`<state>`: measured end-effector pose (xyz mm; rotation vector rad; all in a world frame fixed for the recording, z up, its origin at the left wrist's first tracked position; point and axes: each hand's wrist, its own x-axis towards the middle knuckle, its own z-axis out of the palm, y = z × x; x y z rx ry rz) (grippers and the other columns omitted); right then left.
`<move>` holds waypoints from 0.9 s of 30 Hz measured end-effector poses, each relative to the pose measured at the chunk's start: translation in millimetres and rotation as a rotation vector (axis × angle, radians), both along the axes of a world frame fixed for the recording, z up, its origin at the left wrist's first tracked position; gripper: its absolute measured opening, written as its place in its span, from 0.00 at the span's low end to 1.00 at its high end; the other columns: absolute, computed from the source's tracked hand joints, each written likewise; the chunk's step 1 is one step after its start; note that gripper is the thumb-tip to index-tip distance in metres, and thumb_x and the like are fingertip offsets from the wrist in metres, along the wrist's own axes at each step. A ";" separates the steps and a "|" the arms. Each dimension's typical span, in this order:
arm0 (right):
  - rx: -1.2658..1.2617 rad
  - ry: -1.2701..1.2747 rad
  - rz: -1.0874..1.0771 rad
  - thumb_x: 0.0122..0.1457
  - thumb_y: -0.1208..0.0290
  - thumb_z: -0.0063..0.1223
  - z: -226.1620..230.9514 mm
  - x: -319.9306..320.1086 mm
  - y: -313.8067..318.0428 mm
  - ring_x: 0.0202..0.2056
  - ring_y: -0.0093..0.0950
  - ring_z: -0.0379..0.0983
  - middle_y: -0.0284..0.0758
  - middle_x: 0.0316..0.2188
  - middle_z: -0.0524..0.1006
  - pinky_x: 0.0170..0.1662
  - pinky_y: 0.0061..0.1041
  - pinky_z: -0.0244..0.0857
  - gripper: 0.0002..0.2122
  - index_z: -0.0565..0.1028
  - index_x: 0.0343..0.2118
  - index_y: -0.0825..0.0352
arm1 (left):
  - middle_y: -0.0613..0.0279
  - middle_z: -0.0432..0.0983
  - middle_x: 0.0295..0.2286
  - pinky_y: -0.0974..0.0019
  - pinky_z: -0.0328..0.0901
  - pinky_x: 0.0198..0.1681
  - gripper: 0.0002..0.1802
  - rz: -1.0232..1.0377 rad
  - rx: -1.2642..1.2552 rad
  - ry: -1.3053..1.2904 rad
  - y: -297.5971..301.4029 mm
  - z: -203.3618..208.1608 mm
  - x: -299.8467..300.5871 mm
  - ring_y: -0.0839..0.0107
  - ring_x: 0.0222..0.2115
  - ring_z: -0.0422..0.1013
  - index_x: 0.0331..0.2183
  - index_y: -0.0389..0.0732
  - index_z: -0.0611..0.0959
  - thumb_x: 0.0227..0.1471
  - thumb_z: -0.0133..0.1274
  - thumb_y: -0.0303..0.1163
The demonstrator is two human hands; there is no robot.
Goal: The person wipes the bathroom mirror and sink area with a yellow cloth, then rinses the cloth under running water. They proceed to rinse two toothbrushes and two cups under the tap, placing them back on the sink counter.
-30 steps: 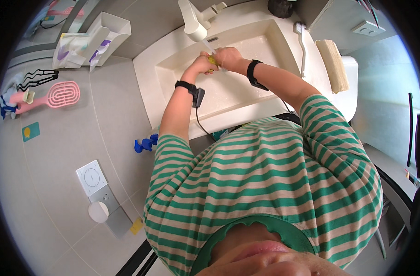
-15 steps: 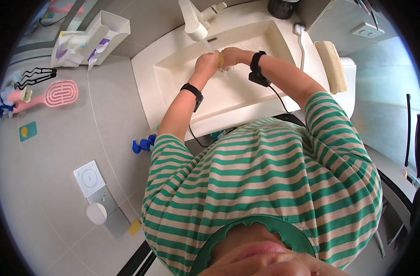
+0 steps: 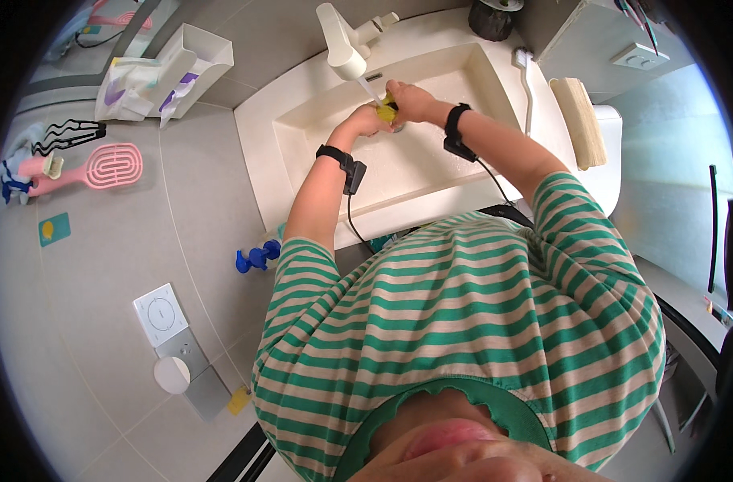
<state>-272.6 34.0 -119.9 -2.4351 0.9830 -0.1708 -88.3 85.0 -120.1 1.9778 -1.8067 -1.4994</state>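
Note:
Over the cream sink (image 3: 258, 173), both my hands meet under a thin stream from the white faucet (image 3: 344, 58). A small yellow thing with a dark part (image 3: 387, 113) is between them; its kind I cannot make out. My right hand (image 3: 412, 102) grips it from the right with curled fingers. From the left, my left hand (image 3: 364, 122) is closed against it, its fingertips partly hidden. Each wrist wears a black strap (image 3: 456, 120) with a small box and a cable.
A white long-handled brush (image 3: 527, 88) and a rolled beige cloth-like thing (image 3: 579, 120) lie right of the basin. A dark container (image 3: 492, 20) stands at the back right. On the left wall are a white tissue holder (image 3: 198, 64), a pink hairbrush (image 3: 114, 166) and blue knobs (image 3: 258, 256).
My hands have turned and shifted slightly, showing more of the yellow thing and its dark part. The left wrist has rolled, bringing its box into fuller view. Water still runs.

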 end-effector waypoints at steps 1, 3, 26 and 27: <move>0.021 -0.029 0.010 0.37 0.56 0.74 1.6 -5.9 -6.4 0.43 0.49 0.76 0.52 0.41 0.78 0.45 0.40 0.72 0.41 0.64 0.52 0.72 | 0.55 0.78 0.27 0.63 0.69 0.28 0.33 0.016 0.009 0.000 1.1 -1.3 0.1 0.65 0.25 0.75 0.45 0.34 0.77 0.36 0.68 0.39; -0.024 -0.120 -0.055 0.34 0.53 0.76 8.7 -18.1 -26.9 0.46 0.50 0.74 0.54 0.46 0.75 0.48 0.40 0.71 0.44 0.64 0.51 0.73 | 0.48 0.79 0.32 0.61 0.71 0.36 0.37 0.033 -0.137 -0.104 2.7 -4.0 1.1 0.59 0.33 0.77 0.48 0.33 0.75 0.37 0.67 0.41; 0.614 -0.255 0.083 0.41 0.50 0.74 79.8 -51.8 24.0 0.55 0.36 0.67 0.41 0.58 0.66 0.60 0.35 0.60 0.49 0.57 0.64 0.66 | 0.46 0.74 0.44 0.51 0.67 0.47 0.27 -0.114 -0.737 -0.342 63.0 101.6 -54.6 0.46 0.47 0.71 0.46 0.41 0.67 0.44 0.59 0.26; 0.627 -0.327 0.122 0.43 0.53 0.73 80.6 -49.4 29.6 0.49 0.32 0.70 0.38 0.51 0.70 0.53 0.31 0.65 0.45 0.60 0.61 0.66 | 0.47 0.74 0.45 0.51 0.67 0.48 0.28 -0.104 -0.758 -0.315 62.4 107.8 -59.1 0.46 0.47 0.71 0.48 0.41 0.67 0.44 0.59 0.25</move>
